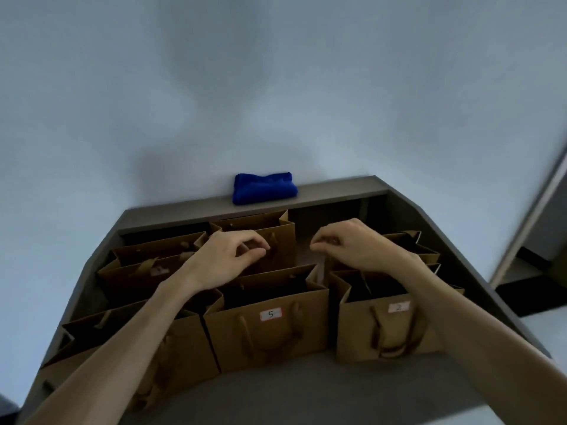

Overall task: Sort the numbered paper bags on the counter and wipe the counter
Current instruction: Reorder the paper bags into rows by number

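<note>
Your left hand hovers at centre frame over the rear middle paper bag, fingers curled with thumb near fingertips; whether it pinches a handle you cannot tell. Your right hand, just right of centre, is curled the same way above the gap between bags, grip unclear. The bag marked 5 stands lower centre on the desk, the bag marked 2 just right of it. A folded blue cloth lies on the rear ledge.

Pale wall; dark doorway.
</note>
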`<control>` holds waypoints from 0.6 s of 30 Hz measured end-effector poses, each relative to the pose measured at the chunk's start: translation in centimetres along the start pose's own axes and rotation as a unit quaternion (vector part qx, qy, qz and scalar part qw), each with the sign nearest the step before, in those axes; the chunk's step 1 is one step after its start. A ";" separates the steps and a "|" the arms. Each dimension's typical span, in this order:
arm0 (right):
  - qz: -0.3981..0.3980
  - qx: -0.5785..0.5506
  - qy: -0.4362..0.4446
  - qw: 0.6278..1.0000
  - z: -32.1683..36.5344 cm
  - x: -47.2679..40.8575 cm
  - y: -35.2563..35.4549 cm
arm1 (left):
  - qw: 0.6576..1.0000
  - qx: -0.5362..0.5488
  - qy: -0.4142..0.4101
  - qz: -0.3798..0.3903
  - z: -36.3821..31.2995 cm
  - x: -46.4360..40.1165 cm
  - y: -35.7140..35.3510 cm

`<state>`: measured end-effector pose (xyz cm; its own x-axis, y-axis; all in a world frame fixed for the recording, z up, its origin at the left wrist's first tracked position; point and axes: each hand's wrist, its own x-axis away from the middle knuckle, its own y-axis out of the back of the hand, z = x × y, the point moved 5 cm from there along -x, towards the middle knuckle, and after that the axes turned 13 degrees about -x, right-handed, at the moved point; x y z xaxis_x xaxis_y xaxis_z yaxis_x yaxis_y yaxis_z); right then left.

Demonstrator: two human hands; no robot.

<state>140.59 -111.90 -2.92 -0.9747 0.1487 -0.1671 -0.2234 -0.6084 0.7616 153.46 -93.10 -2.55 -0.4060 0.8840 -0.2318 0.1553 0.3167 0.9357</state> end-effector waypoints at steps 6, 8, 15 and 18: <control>-0.047 0.043 -0.081 0.995 -4.7 5.1 5.1 | 0.997 0.005 -0.068 0.019 -4.7 -4.2 -3.4; -0.045 0.059 -0.100 0.992 -5.6 6.6 6.0 | 0.995 0.005 -0.100 0.028 -6.3 -5.3 -4.5; -0.049 0.054 -0.095 0.993 -7.4 10.6 7.1 | 0.985 0.011 -0.162 0.056 -10.6 -7.1 -7.2; -0.054 0.058 -0.094 0.992 -7.9 11.3 7.3 | 0.984 0.006 -0.162 0.073 -11.2 -7.5 -7.9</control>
<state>127.87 -120.82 -4.14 -0.9231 0.3578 -0.1412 -0.3138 -0.4880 0.8145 145.17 -106.08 -5.20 -0.0709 0.9828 -0.1703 0.2014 0.1813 0.9626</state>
